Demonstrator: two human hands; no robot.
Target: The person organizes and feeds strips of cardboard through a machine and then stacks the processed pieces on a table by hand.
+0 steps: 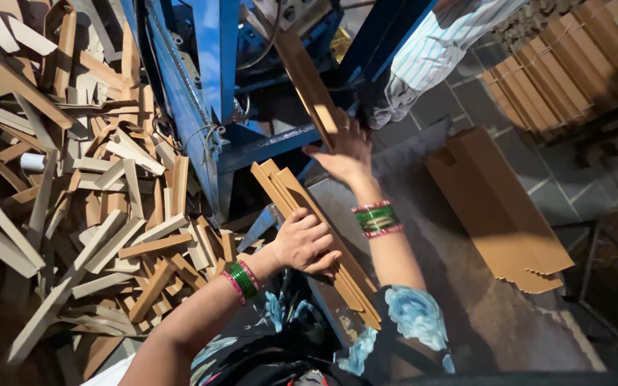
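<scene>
My left hand (303, 241) grips a stack of flat brown cardboard pieces (352, 282) that lies slanted on a grey work surface (466, 286). My right hand (342, 151) reaches up, fingers spread, and touches a single long cardboard sheet (307, 78) that slants down out of a blue machine frame (202, 93). Both wrists wear green and pink bangles.
A big heap of cardboard offcut strips (94, 193) covers the floor at left. A stack of cut cardboard sheets (498, 207) lies at right, with bundled cardboard (566, 64) behind it. Another person's striped sleeve (430, 50) shows at the top.
</scene>
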